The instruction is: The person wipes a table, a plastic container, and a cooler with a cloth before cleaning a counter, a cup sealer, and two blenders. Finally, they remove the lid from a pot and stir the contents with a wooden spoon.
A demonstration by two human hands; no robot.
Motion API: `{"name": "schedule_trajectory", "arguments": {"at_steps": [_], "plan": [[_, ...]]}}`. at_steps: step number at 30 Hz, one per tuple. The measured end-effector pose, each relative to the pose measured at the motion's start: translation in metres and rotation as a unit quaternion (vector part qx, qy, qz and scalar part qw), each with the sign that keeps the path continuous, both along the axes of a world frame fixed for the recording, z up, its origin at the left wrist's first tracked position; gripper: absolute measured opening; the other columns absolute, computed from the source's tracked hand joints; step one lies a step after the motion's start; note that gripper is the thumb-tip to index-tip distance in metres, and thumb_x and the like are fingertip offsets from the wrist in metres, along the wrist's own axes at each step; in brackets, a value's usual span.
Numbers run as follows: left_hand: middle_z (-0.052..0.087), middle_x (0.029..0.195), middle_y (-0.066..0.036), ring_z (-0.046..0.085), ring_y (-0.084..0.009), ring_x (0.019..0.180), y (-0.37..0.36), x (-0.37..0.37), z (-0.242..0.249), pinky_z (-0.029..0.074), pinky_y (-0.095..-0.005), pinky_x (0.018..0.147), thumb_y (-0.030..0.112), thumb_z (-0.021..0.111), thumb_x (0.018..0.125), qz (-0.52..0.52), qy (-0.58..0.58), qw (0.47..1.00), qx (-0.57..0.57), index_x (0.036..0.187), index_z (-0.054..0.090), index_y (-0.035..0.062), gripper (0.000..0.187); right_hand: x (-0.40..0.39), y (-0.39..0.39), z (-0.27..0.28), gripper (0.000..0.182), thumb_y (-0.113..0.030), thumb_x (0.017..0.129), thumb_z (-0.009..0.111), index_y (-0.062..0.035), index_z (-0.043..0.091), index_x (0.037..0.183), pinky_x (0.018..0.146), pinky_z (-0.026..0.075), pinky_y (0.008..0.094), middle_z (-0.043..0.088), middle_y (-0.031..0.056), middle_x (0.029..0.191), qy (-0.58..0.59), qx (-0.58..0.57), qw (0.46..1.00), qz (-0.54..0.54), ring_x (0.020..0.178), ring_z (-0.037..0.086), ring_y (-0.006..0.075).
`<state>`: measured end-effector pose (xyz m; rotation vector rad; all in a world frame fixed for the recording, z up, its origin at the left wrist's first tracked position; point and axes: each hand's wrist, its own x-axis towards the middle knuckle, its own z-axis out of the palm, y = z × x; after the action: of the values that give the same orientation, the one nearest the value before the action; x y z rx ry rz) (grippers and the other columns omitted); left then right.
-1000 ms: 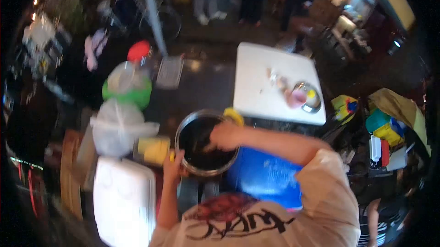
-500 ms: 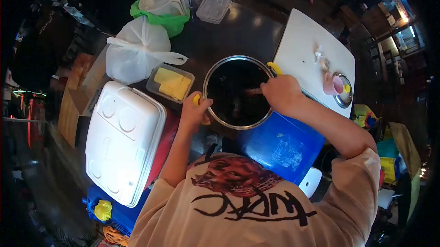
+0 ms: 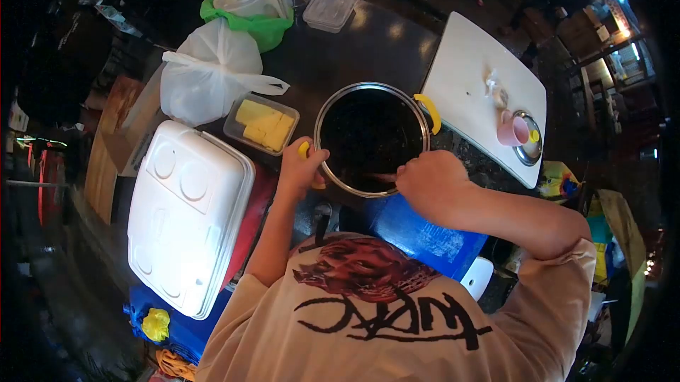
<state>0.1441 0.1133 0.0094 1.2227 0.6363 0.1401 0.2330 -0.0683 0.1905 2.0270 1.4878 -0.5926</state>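
A round metal pot [image 3: 372, 86] with dark contents stands at the centre, with yellow handles on its sides. My left hand [image 3: 304, 167] is closed round the yellow handle [image 3: 304, 149] at the pot's left. Over the lower right rim, my right hand [image 3: 433, 187] is closed on a brownish utensil [image 3: 382, 178] that reaches into the pot; its far end is hidden in the dark contents. The right yellow handle [image 3: 428, 114] is free of any hand. Yellow blocks [image 3: 268, 125] lie in a clear container just left of the pot.
A white-lidded cooler [image 3: 188, 215] stands at the left, below a white plastic bag [image 3: 212, 74]. On the white board [image 3: 471, 84] at the right are a pink cup [image 3: 511, 130] and a metal lid [image 3: 530, 149]. A blue surface [image 3: 425, 233] lies near my body.
My right hand has moved down along the pot's rim, away from the right handle, and the utensil has shifted toward the near side. My left hand keeps its hold.
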Motion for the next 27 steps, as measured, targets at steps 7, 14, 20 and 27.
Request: {"name": "schedule_trajectory", "arguments": {"at_steps": [7,14,20,27], "plan": [[0.047,0.058,0.000,0.045,-0.0093,0.035,-0.001,-0.004,0.005,0.037,-0.0232,0.033,0.008,0.069,0.074,-0.007,0.005,1.000,-0.009,0.071,0.046,0.0080,0.023,0.057,-0.003,-0.027,0.018,-0.012,0.082,0.056,-0.0139,0.072,0.090,0.069,0.054,0.0329,0.070,0.0051,0.091,-0.123,0.019,0.990,-0.073,0.088,0.067,0.0207],[0.046,0.057,0.000,0.045,-0.0093,0.036,0.000,-0.002,0.015,0.038,-0.0234,0.033,0.008,0.068,0.075,-0.017,0.012,1.000,0.007,0.069,0.045,0.0078,0.024,0.073,0.007,0.011,0.017,-0.014,0.083,0.056,-0.0111,0.072,0.088,0.069,0.054,0.0351,0.070,0.0070,0.087,-0.163,0.038,0.982,-0.086,0.086,0.068,0.0225],[0.045,0.057,-0.001,0.048,-0.0102,0.037,-0.004,-0.002,0.016,0.039,-0.0231,0.035,0.008,0.065,0.076,-0.001,0.033,0.999,0.019,0.068,0.045,0.0054,0.022,0.009,0.003,0.009,0.028,-0.012,0.083,0.052,-0.0036,0.060,0.108,0.063,0.053,0.0363,0.066,0.0122,0.080,0.000,0.033,0.999,-0.023,0.077,0.067,0.0264],[0.043,0.057,0.000,0.046,-0.0091,0.037,-0.006,-0.004,0.014,0.039,-0.0224,0.035,0.008,0.065,0.077,0.003,0.029,1.000,0.006,0.067,0.042,0.0067,0.025,0.045,-0.008,-0.043,0.019,-0.012,0.083,0.054,-0.0059,0.066,0.097,0.068,0.054,0.0347,0.068,0.0092,0.089,-0.074,0.068,0.989,-0.113,0.086,0.067,0.0240]]}}
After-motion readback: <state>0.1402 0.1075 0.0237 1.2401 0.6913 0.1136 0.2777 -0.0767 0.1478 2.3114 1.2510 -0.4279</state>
